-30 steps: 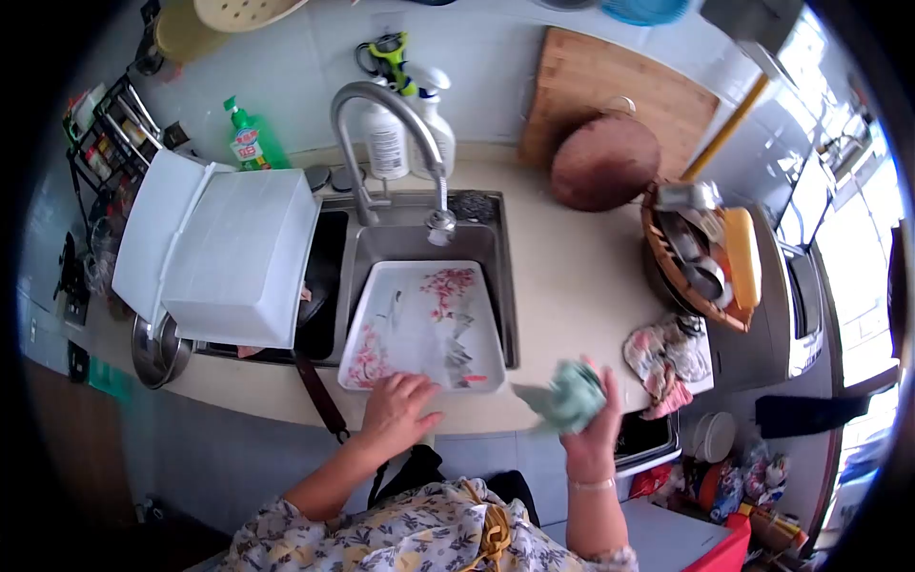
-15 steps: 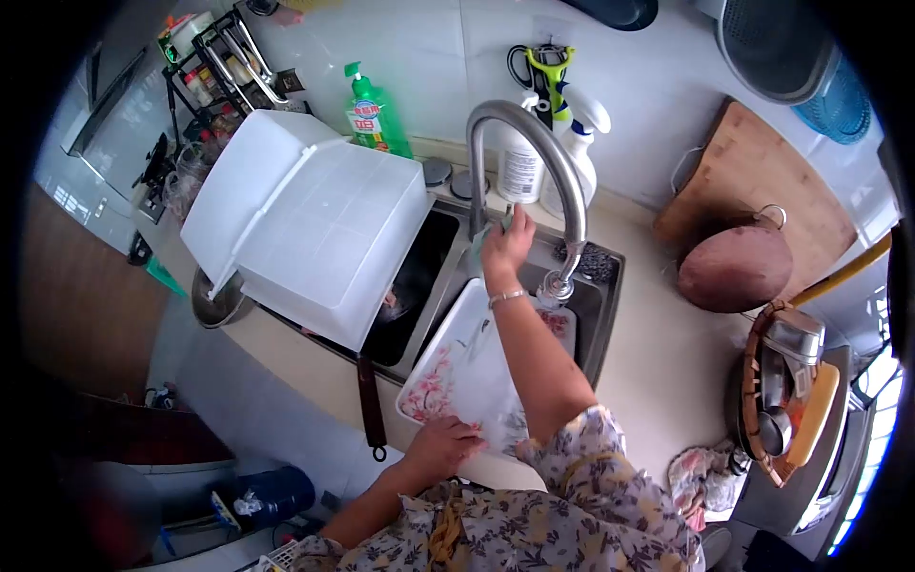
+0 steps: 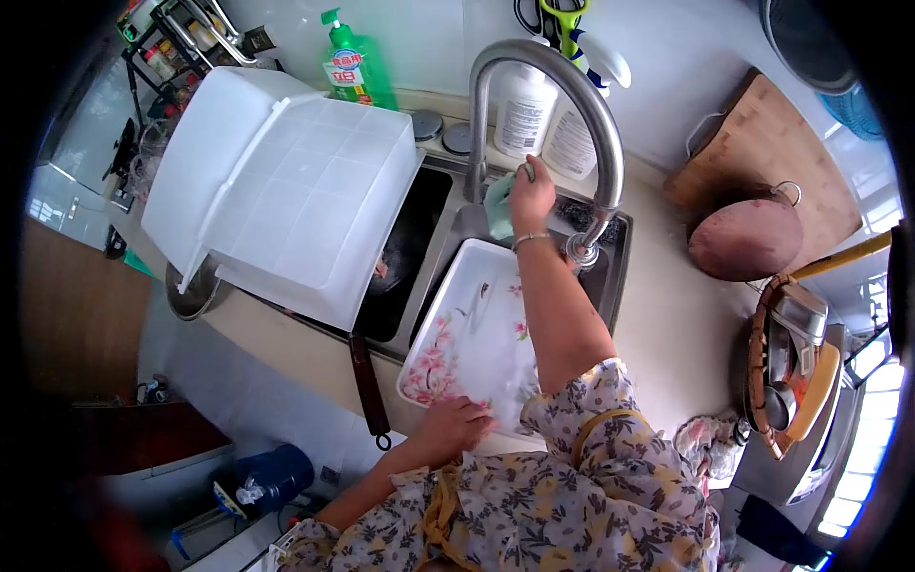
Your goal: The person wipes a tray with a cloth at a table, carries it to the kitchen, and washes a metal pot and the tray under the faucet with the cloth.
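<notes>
A white rectangular tray (image 3: pixel 477 353) with pink flowers lies tilted over the right sink basin, its near end at the counter's front edge. My left hand (image 3: pixel 456 424) is closed on the tray's near rim, fingertips on its inner face. Beyond the tray's far end, my right hand (image 3: pixel 532 198) grips a pale green cloth (image 3: pixel 499 207) near the base of the tap. The curved steel tap (image 3: pixel 548 52) arches over this hand, and its spout head (image 3: pixel 581 250) hangs just right of my forearm. My right forearm hides part of the tray.
A white plastic bin (image 3: pixel 305 191) with a lid covers much of the left basin (image 3: pixel 405 257). A dark pan handle (image 3: pixel 367 386) juts past the counter edge. Bottles (image 3: pixel 524 110) stand behind the tap. A round wooden-looking lid (image 3: pixel 745 240) and chopping board (image 3: pixel 762 157) lean right.
My right hand has moved slightly away from the tray's far end, and more of the cloth shows. My left hand stays at the near rim. The camera view has shifted.
</notes>
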A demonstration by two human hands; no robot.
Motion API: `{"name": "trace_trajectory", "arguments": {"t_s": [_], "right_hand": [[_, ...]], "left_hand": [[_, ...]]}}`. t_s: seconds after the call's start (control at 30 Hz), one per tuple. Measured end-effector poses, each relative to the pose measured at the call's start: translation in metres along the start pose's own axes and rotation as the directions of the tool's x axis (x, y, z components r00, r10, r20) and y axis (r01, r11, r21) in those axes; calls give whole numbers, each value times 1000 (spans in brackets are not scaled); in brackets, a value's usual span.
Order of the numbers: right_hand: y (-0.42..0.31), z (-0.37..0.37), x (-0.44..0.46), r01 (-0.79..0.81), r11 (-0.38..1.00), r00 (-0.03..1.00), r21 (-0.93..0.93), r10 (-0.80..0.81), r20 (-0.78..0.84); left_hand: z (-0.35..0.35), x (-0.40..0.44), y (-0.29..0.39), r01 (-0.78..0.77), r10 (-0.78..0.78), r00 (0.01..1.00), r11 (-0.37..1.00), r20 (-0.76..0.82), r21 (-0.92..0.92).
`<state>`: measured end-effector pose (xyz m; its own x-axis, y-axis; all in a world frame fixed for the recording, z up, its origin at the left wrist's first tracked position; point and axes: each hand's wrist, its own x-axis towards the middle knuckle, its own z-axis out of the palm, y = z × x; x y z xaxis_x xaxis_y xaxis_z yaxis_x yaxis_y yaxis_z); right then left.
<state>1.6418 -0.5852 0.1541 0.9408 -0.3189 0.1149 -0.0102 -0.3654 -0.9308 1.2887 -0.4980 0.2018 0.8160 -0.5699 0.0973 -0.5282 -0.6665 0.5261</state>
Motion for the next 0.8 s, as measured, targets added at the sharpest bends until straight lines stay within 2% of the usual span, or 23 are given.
{"name": "trace_trajectory", "arguments": {"t_s": [0.07, 0.13, 0.17, 0.2, 0.23, 0.27, 0.33, 0.37, 0.43, 0.5, 0.57, 0.63, 0.67, 0.73, 0.8], "right_hand": [[30, 4, -17, 325, 944, 933, 49, -312, -178], [56, -14, -52, 160, 974, 972, -163, -127, 196], [89, -16, -69, 292, 921, 905, -259, -179, 386], [110, -27, -96, 391, 885, 823, -252, -214, 526], [102, -43, -110, 316, 900, 637, -300, 33, 770], [98, -57, -128, 477, 849, 552, -228, -88, 829], [58, -82, -150, 249, 968, 410, -18, -89, 908], [61, -88, -165, 277, 951, 336, 133, -226, 914], [45, -96, -179, 394, 884, 219, 252, -356, 908], [61, -75, -171, 414, 883, 234, 222, -339, 911], [79, -49, -146, 439, 876, 244, 198, -328, 913], [96, -22, -115, 537, 842, 221, 50, -198, 955], [106, -15, -105, 536, 842, 222, 54, -202, 954], [128, -12, -90, 622, 761, 418, -185, -123, 900], [143, -25, -71, 604, 774, 458, -187, -146, 877]], "left_hand": [[10, -4, -7, 51, -52, 998, 998, -45, -41], [5, -4, -11, 72, -70, 993, 997, -90, 14], [1, -3, -12, 101, -90, 987, 992, -131, 77], [-1, -1, -12, 96, -86, 987, 993, -133, 68], [-4, 0, -12, 134, -126, 983, 990, -134, 50], [-7, 2, -10, 172, -167, 977, 985, -131, 30], [-13, 7, -3, 182, -177, 976, 983, -126, 29], [-14, 9, -1, 193, -187, 975, 980, -122, 41], [-12, 8, -7, 152, -146, 984, 987, -100, 52], [-11, 6, -10, 109, -105, 992, 992, -71, 63], [-13, 7, -10, 105, -110, 993, 988, 37, 111], [-14, 9, -12, 129, -139, 986, 985, 87, 117], [-14, 10, -13, 155, -172, 976, 980, 135, 123], [-9, 5, -17, 107, -123, 987, 984, 105, 139], [-4, 3, -21, 62, -73, 995, 987, 69, 149]]}}
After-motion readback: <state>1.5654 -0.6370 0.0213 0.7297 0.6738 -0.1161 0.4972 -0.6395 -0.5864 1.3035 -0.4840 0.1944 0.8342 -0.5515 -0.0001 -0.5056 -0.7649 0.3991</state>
